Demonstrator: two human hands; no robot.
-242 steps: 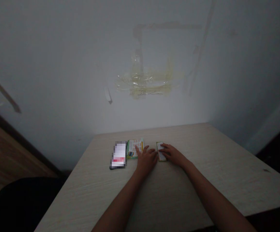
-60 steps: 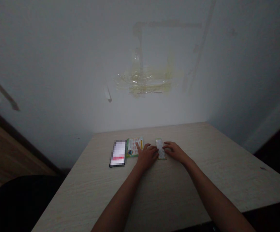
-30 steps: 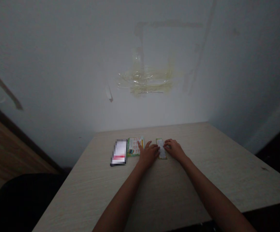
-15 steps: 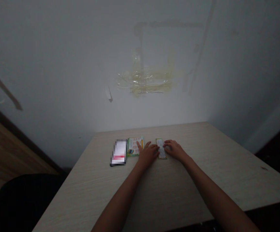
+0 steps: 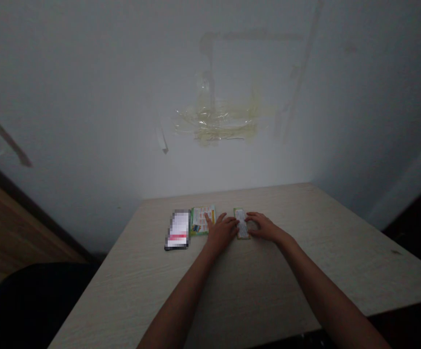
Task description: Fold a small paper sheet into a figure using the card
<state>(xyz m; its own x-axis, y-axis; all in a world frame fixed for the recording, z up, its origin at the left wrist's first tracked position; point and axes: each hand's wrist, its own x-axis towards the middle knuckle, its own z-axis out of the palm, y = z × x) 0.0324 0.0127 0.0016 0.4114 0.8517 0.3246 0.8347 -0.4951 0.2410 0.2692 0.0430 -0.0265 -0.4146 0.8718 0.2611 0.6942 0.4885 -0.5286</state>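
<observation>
Plainly, the left hand [image 5: 223, 233] and right hand [image 5: 267, 228] flanked a printed strip [image 5: 242, 229], lower centre of frame.
Both were apart, unclenched, at its edges; light, even pressure seemed best.

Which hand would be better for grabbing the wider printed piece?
Probably the left hand: its thumb overlaps the wider printed piece, while the right hand is farther off, at the right edge of the narrow piece.

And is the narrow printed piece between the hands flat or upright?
Lying flat: the narrow printed piece shows its face upward on the table.
</observation>
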